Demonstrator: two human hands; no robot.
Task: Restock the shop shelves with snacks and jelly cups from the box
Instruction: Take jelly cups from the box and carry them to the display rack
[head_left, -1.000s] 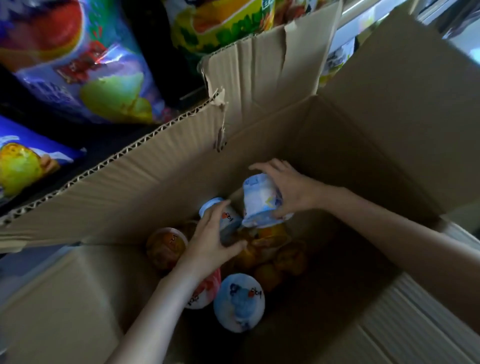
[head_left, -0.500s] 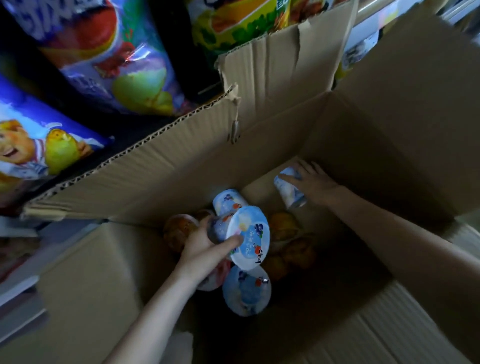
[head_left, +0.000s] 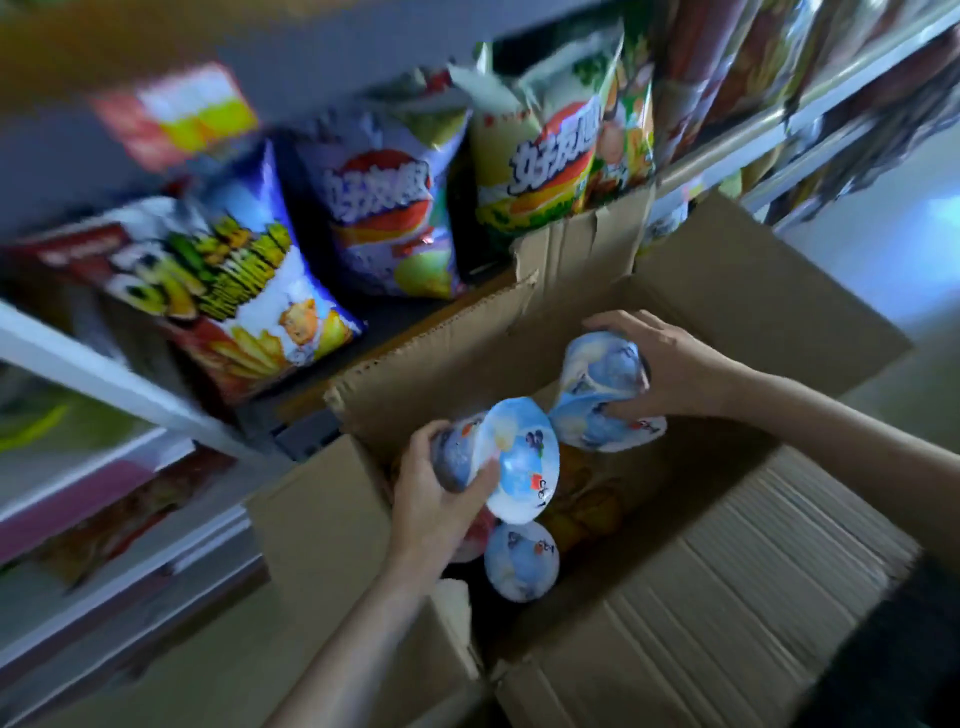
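Fingers (head_left: 470, 491) of the left hand (head_left: 434, 501) are curled round a blue-lidded jelly cup (head_left: 511, 460), thumb laid across the lid edge; the cup is tipped on its side, lid facing up and to the right. Two more jelly cups are gripped by the right hand (head_left: 670, 369): an upper cup (head_left: 605, 366) under the fingers and a lower cup (head_left: 592, 423) w/ the thumb pressed on it (the pair look stacked or pressed together, but blur makes that uncertain). Both loads are held above the open cardboard box (head_left: 701, 597), roughly level w/ its rim, and the left cup's lid nearly touches the lower right-hand cup.

Inside the box, one more blue-lidded cup (head_left: 522, 561) is seen lying below the left hand, beside orange-toned fruit cups (head_left: 587, 499) at the bottom. A torn box flap (head_left: 452, 364) is raised toward the shelf (head_left: 98, 382). On that shelf, snack bags are stood in a row: a red-and-blue bag (head_left: 228, 291), a purple bag (head_left: 384, 208), a green-yellow bag (head_left: 545, 150). Lower shelves at left are blurred.
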